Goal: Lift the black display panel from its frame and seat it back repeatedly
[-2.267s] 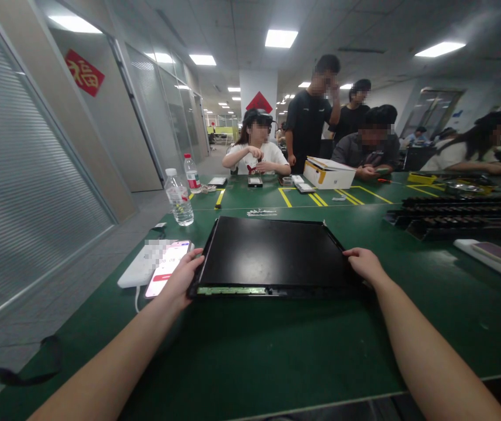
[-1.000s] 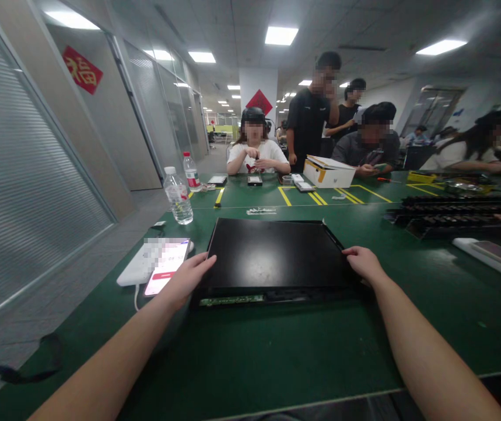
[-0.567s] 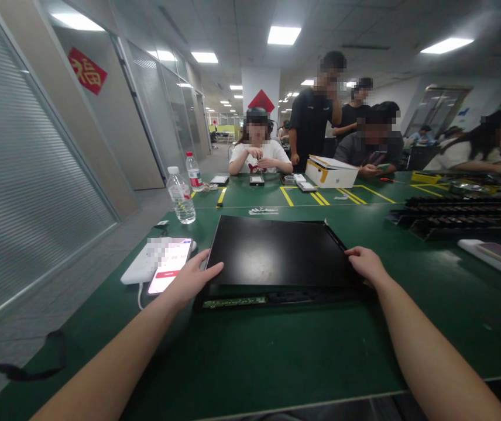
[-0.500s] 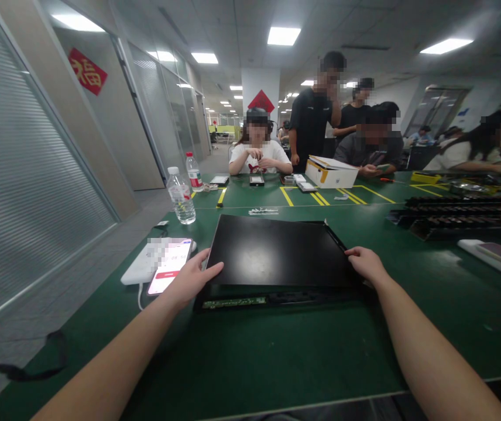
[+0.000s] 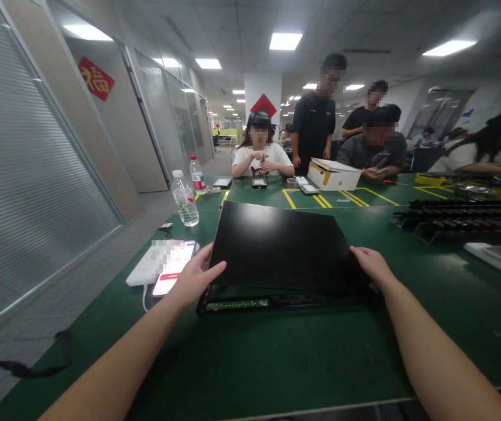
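Observation:
A glossy black screen panel [image 5: 277,245] is tilted up over a black frame [image 5: 312,301] on the green table. Its far edge is raised higher than its near edge. My left hand [image 5: 198,272] grips the panel's left edge, thumb on top and fingers at the side or beneath. At the right edge, my right hand [image 5: 371,263] pinches the panel with the fingers partly hidden. Along the frame's near side a strip of green circuit board [image 5: 237,304] shows below the panel. The rest of the frame is covered.
Left of the panel lie a lit phone [image 5: 174,269] and a white device with a cable. Two bottles, a clear one [image 5: 184,199] and a red-labelled one [image 5: 196,175], stand behind. Black slotted racks [image 5: 452,216] lie right. Across the table are people and a white box [image 5: 333,175].
The panel's far edge has risen, with both hands still on its sides, and it now covers the frame's far right corner. The view has shifted slightly.

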{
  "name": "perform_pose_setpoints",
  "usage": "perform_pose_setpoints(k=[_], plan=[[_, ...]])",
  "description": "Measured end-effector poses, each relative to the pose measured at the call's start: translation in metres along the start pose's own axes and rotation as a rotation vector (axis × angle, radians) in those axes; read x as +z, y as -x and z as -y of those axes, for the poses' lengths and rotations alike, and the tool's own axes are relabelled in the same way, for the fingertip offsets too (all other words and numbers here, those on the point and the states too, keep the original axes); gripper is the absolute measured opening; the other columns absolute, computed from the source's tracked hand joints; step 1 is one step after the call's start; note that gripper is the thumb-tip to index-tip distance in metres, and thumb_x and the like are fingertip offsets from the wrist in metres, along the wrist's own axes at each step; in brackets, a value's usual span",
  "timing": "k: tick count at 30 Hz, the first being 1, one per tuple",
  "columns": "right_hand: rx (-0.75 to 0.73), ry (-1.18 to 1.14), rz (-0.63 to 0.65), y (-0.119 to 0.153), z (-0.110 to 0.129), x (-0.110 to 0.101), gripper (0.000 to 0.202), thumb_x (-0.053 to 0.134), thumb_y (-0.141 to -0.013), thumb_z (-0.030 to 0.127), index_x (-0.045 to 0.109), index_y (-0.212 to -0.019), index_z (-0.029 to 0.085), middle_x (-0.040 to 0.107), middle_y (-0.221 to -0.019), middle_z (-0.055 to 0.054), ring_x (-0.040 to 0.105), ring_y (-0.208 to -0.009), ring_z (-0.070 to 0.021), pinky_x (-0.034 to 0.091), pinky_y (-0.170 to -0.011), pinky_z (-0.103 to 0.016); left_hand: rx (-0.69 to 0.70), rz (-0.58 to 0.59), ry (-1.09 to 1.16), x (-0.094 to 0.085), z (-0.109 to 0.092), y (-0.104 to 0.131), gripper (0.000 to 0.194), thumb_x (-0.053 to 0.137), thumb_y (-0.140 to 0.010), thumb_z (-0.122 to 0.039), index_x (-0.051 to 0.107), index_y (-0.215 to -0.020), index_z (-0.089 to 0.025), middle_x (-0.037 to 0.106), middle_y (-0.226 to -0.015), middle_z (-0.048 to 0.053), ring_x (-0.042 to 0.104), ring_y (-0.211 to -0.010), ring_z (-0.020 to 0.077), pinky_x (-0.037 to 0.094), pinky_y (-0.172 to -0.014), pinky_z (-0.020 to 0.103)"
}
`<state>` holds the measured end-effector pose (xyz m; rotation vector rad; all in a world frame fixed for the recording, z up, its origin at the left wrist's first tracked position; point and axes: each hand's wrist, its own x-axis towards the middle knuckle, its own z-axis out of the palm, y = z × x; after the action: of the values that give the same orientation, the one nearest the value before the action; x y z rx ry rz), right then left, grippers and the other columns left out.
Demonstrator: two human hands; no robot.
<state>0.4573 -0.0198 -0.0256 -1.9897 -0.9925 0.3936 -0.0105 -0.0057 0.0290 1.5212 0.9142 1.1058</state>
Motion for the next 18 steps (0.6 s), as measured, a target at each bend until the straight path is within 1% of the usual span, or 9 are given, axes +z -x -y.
perform_pose_setpoints(k=[5,8,12,18], plan=[[0.072,-0.215,0.017,0.0045,0.0026,-0.0007,0.029,0.069,-0.068,0.048,0.073,-0.074,0.020,0.075,-0.086,-0.010,0.068,-0.087,-0.0274,0.051,-0.074,-0.035,-0.030,-0.007,-0.012,-0.0035,0.0013,-0.0019,0.075,0.081,-0.072,-0.044,0.056,-0.139,-0.021,0.058,-0.143,0.012,0.051,-0.133,0.0353,0.041,-0.112,0.049],[0.081,-0.309,0.016,0.0076,0.0047,-0.0016,0.030,0.069,-0.067,0.048,0.072,-0.073,0.019,0.075,-0.085,-0.009,0.067,-0.085,-0.0258,0.050,-0.069,-0.033,-0.036,-0.009,-0.020,-0.0060,0.0031,-0.0032,0.077,0.083,-0.070,-0.044,0.056,-0.139,-0.022,0.058,-0.143,0.012,0.051,-0.133,0.0350,0.041,-0.112,0.049],[0.072,-0.377,-0.002,0.0078,0.0064,-0.0037,0.032,0.069,-0.066,0.049,0.072,-0.073,0.018,0.073,-0.077,-0.007,0.064,-0.075,-0.0219,0.046,-0.062,-0.031,-0.056,-0.020,-0.015,-0.0076,0.0048,-0.0041,0.078,0.083,-0.069,-0.045,0.056,-0.138,-0.021,0.058,-0.143,0.013,0.051,-0.133,0.0353,0.040,-0.112,0.050],[0.094,-0.565,-0.042,0.0011,0.0055,-0.0074,0.028,0.074,-0.058,0.041,0.071,-0.073,0.017,0.069,-0.071,-0.004,0.061,-0.065,-0.0174,0.045,-0.055,-0.028,-0.098,-0.015,-0.005,-0.0075,0.0012,-0.0027,0.073,0.082,-0.071,-0.043,0.058,-0.135,-0.021,0.060,-0.141,0.012,0.053,-0.131,0.0332,0.041,-0.112,0.048]])
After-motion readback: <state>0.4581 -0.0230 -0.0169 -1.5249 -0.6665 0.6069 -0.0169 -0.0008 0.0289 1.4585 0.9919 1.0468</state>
